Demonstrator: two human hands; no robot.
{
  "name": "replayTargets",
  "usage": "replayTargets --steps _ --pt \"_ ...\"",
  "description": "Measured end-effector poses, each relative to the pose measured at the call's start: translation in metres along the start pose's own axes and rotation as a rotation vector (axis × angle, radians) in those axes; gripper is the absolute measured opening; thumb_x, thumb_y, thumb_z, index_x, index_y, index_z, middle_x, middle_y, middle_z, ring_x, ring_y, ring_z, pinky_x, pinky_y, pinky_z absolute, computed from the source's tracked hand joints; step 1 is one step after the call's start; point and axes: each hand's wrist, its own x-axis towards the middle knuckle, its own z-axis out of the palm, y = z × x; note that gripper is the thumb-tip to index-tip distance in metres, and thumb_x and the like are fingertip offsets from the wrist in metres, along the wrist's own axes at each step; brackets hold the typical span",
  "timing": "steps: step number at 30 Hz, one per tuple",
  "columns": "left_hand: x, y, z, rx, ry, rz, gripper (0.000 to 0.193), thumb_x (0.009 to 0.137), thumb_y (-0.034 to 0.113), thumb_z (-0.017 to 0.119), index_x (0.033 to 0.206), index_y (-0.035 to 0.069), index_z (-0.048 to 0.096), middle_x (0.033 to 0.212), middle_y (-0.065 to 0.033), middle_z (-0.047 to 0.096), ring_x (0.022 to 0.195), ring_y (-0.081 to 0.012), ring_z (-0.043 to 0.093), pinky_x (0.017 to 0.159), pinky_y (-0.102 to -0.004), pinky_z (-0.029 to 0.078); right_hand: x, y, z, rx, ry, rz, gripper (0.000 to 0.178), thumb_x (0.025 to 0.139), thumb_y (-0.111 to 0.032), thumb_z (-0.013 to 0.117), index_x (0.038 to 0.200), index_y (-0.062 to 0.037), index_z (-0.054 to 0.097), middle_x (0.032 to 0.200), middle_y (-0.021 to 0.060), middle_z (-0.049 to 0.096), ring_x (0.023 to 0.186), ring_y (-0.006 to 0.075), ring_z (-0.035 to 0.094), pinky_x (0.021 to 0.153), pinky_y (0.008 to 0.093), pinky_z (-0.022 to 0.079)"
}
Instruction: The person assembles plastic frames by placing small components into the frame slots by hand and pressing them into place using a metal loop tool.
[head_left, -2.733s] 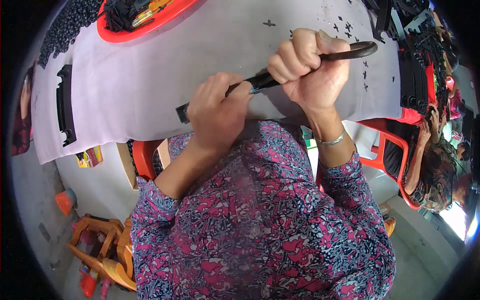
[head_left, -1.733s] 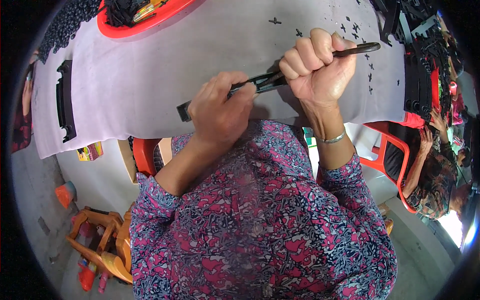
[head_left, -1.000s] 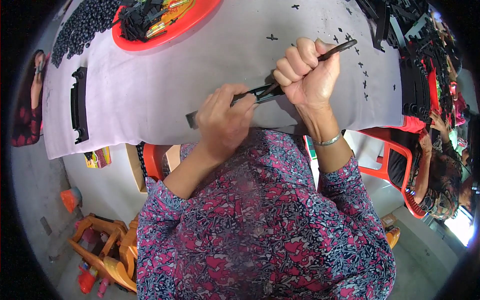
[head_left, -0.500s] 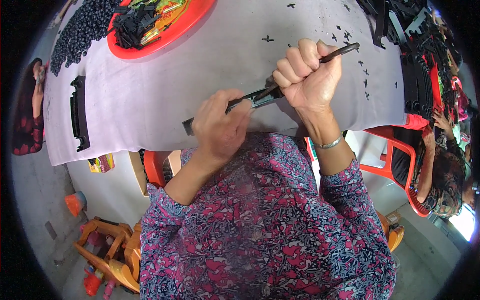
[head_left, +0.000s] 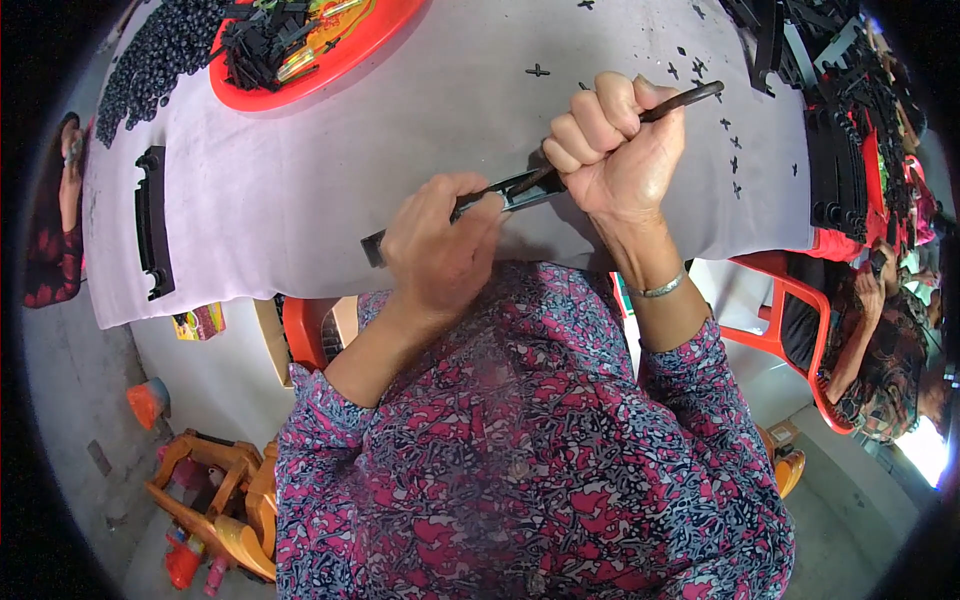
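Observation:
My left hand (head_left: 440, 235) is closed around a long black plastic piece (head_left: 373, 247), whose far-left end sticks out past my fingers. In my right fist (head_left: 620, 145) is a dark, slightly curved rod-like tool (head_left: 697, 95). One end of it juts out above my thumb; the other reaches into the hollow of the black piece between my hands. What the tool's tip touches is hidden by my left fingers. Small black cross-shaped pieces (head_left: 538, 71) lie on the table beyond my hands.
A red tray (head_left: 330, 88) holds black strips at the far left, beside a heap of small black round parts (head_left: 150, 75). One black rail (head_left: 153, 225) lies at the left. Stacked black parts (head_left: 835, 165) line the right side. Another person's arm (head_left: 868, 310) shows near a red chair (head_left: 790, 290).
Both hands keep their hold on the black piece and the tool, with hardly any movement. The view has shifted slightly. At the right, the other person's hands have moved.

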Motion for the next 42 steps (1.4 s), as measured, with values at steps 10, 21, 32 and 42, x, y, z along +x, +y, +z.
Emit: replayTargets --steps 10,21,32,42 --pt "0.000 -0.004 0.003 -0.050 0.002 0.011 0.022 0.071 0.009 0.079 0.087 0.005 0.064 0.094 -0.0094 0.066 0.078 -0.0251 0.065 0.066 -0.0356 0.053 0.000 0.021 0.018 0.067 -0.006 0.122 0.056 0.094 -0.060 0.031 0.059 -0.0174 0.026 0.052 -0.0056 0.019 0.046 0.0101 0.013 0.044 0.0292 0.010" --pt "-0.006 -0.009 -0.001 -0.034 0.131 0.040 0.023 0.069 0.009 0.082 0.083 0.006 0.065 0.095 -0.0073 0.066 0.080 -0.0259 0.065 0.068 -0.0357 0.054 -0.009 -0.035 0.030 -0.054 -0.234 -0.164 0.059 0.092 -0.065 0.041 0.063 -0.0147 0.031 0.055 -0.0047 0.024 0.049 0.0097 0.016 0.046 0.0281 0.014" --pt "-0.001 -0.006 -0.003 -0.023 0.085 0.055 0.024 0.068 0.010 0.081 0.086 0.006 0.064 0.096 -0.0073 0.064 0.082 -0.0267 0.064 0.069 -0.0376 0.052 -0.004 0.008 0.012 -0.044 -0.112 -0.044 0.052 0.096 -0.053 0.033 0.062 -0.0141 0.030 0.052 -0.0042 0.023 0.048 0.0098 0.015 0.044 0.0288 0.013" --pt "-0.002 -0.006 -0.002 -0.015 0.102 0.051 0.024 0.068 0.011 0.081 0.086 0.006 0.065 0.095 -0.0072 0.065 0.081 -0.0258 0.064 0.068 -0.0367 0.052 -0.002 0.005 0.008 -0.027 -0.109 -0.048 0.052 0.094 -0.053 0.035 0.060 -0.0149 0.029 0.051 -0.0042 0.022 0.048 0.0101 0.014 0.044 0.0293 0.012"
